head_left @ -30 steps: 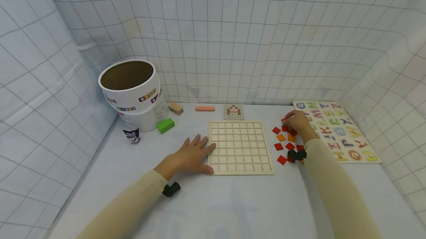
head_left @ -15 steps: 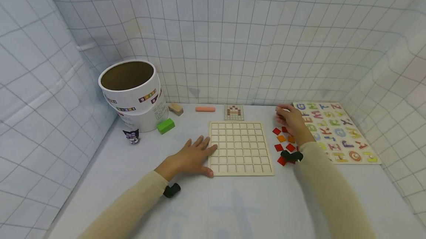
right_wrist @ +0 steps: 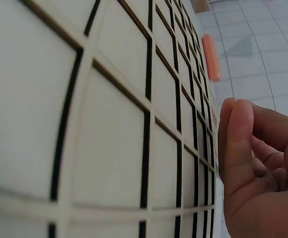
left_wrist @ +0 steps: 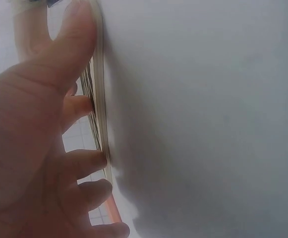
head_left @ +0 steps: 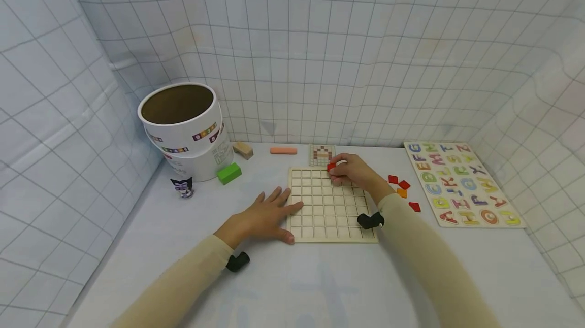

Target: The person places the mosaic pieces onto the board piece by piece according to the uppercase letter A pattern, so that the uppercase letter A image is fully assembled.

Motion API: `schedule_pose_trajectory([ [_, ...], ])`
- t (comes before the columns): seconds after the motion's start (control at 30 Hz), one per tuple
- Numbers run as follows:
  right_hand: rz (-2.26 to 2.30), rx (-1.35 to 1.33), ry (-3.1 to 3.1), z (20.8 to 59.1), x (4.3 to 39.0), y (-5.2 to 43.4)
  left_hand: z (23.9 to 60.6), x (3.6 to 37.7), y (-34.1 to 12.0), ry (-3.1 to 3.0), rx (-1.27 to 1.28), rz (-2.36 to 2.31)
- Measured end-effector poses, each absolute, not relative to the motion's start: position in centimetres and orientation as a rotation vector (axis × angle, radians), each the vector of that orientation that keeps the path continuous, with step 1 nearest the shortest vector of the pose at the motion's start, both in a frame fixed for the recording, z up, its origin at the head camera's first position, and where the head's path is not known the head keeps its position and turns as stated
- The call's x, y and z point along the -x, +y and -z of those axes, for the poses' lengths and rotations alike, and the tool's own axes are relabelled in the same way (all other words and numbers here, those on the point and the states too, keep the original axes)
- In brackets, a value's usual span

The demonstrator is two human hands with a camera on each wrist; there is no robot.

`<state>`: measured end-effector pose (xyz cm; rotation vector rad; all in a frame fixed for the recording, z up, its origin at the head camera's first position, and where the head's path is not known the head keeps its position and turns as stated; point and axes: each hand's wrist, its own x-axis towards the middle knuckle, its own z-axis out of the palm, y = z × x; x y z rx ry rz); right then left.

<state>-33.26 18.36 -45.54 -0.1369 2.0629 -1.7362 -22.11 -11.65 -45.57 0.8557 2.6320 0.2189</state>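
Note:
A pale wooden grid board (head_left: 315, 211) with square recesses lies in the middle of the table. My left hand (head_left: 265, 216) rests with spread, straight fingers on the board's left edge; the left wrist view shows its fingertips (left_wrist: 101, 159) along that edge. Over the board's far edge, my right hand (head_left: 354, 171) pinches a small red square tile (head_left: 331, 167) between thumb and fingers. In the right wrist view the thumb (right_wrist: 240, 139) and fingertip meet above the grid, hiding the tile. Just behind the board lies a small pattern card (head_left: 322, 155).
Red tiles (head_left: 415, 206) and an orange tile (head_left: 401, 193) lie right of the board, others hidden by the right arm. Farther right is an alphabet board (head_left: 461, 186). A white bucket (head_left: 201, 158), green block (head_left: 228, 172), wooden block (head_left: 243, 150), orange stick (head_left: 283, 151) and small figurine (head_left: 184, 187) stand left and behind.
My right hand has picked up a red tile from the loose pile and moved left to the board's far edge. The left hand stays on the board's left side.

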Motion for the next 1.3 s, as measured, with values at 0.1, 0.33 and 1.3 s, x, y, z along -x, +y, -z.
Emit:
schedule_pose_trajectory([
  [0.1, 1.563, 0.219, 2.199, 45.7, 33.2, 17.0, 45.5, 22.0, -11.7, 2.631, -0.851, -0.207],
  [0.33, 1.255, 0.284, 2.523, 45.8, 33.0, 15.6, 45.5, 21.9, -11.5, 2.636, -0.859, -0.189],
  [1.3, 1.521, -0.126, 2.565, 44.1, 29.9, 34.0, 45.6, 22.1, -11.2, 2.637, -0.835, -0.149],
])
